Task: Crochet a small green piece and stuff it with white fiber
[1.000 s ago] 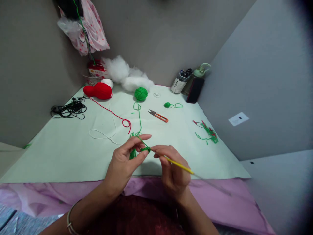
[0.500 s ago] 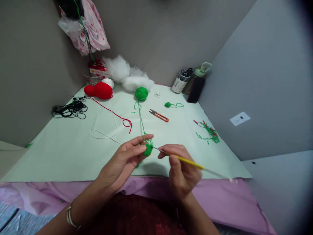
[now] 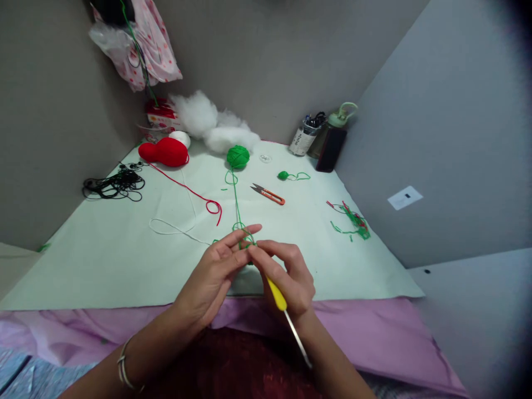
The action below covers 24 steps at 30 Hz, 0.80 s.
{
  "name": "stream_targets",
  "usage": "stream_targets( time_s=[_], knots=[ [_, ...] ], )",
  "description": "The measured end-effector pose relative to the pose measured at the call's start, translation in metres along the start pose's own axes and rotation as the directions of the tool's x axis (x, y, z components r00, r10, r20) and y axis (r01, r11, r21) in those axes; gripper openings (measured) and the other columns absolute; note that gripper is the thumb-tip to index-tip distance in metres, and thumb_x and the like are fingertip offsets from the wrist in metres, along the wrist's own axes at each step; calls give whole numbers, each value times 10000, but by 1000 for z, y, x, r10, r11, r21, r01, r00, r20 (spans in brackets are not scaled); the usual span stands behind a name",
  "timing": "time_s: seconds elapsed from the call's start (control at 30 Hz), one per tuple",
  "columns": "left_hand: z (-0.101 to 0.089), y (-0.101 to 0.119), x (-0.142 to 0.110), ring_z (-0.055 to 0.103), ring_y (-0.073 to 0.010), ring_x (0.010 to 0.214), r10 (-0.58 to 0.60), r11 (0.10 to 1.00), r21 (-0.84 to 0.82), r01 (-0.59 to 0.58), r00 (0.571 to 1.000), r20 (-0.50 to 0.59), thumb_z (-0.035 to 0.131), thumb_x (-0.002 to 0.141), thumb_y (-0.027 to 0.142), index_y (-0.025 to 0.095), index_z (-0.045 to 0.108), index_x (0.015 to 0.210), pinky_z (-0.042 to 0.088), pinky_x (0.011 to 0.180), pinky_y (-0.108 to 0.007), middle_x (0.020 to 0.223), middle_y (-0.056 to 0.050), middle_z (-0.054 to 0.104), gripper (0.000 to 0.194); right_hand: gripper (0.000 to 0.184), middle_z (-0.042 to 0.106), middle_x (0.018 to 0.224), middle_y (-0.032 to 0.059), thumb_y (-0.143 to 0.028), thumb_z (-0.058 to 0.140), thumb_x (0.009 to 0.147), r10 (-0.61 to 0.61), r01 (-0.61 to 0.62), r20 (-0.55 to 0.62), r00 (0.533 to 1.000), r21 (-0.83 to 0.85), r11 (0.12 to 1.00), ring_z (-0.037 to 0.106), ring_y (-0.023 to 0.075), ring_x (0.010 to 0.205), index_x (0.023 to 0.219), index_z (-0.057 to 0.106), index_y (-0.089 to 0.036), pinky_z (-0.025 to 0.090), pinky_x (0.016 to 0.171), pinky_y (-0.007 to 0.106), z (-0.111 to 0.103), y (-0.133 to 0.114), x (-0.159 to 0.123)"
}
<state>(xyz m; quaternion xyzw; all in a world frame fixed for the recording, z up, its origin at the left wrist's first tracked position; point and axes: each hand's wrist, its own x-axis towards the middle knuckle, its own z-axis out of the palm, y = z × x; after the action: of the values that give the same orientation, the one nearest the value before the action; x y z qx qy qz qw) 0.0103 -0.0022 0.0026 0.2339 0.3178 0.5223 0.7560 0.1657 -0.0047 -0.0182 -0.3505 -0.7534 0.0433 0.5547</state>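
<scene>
My left hand (image 3: 216,271) pinches a small green crochet piece (image 3: 250,262), mostly hidden behind the fingers, with its index finger stretched out under the green yarn (image 3: 235,199). That strand runs back to a green yarn ball (image 3: 238,157). In my right hand (image 3: 288,271) is a crochet hook (image 3: 276,293) with a yellow grip, its rear metal shaft pointing down toward me. The fingertips of both hands meet at the crochet piece, so the hook's working tip is covered.
Thread snips (image 3: 268,194) with orange handles lie beyond my hands. Red stuffed piece (image 3: 164,152), white stuffing (image 3: 208,122) and black cord (image 3: 116,183) are at back left. A small green piece (image 3: 283,175), yarn scraps (image 3: 355,221), a pen cup (image 3: 303,138) and a phone (image 3: 331,149) are rightward.
My right hand has moved left against the crochet piece. The hook has swung from pointing right to pointing down toward me. My left hand has stayed nearly in place.
</scene>
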Motion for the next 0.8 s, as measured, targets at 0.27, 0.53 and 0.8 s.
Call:
stream_targets(
  time_s=[0.27, 0.53, 0.8],
  knots=[
    [0, 2, 2, 652, -154, 927, 32, 999, 34, -33, 999, 25, 870, 823, 233, 252, 847, 1138, 487, 979, -298, 987, -13, 742, 317, 188, 747, 885, 41, -301, 621, 1033, 490, -426, 28, 871, 540, 726, 652, 145, 657, 979, 789, -235, 569, 604, 306, 0, 1, 15],
    [2, 3, 0, 627, -203, 1012, 97, 975, 196, -106, 994, 53, 796, 885, 271, 275, 857, 1111, 434, 975, -325, 1034, -41, 768, 234, 184, 756, 846, 25, -360, 660, 1012, 580, -507, 111, 807, 635, 583, 628, 124, 643, 969, 781, -228, 537, 605, 269, 4, 6, 14],
    [0, 6, -2, 551, -186, 950, 127, 958, 259, -123, 992, 1, 850, 814, 279, 283, 872, 1066, 423, 872, -296, 954, -28, 682, 254, 239, 778, 826, 37, -375, 583, 1053, 583, -519, 174, 794, 693, 500, 646, 122, 592, 932, 703, -206, 562, 592, 274, -2, 5, 20]
  ],
)
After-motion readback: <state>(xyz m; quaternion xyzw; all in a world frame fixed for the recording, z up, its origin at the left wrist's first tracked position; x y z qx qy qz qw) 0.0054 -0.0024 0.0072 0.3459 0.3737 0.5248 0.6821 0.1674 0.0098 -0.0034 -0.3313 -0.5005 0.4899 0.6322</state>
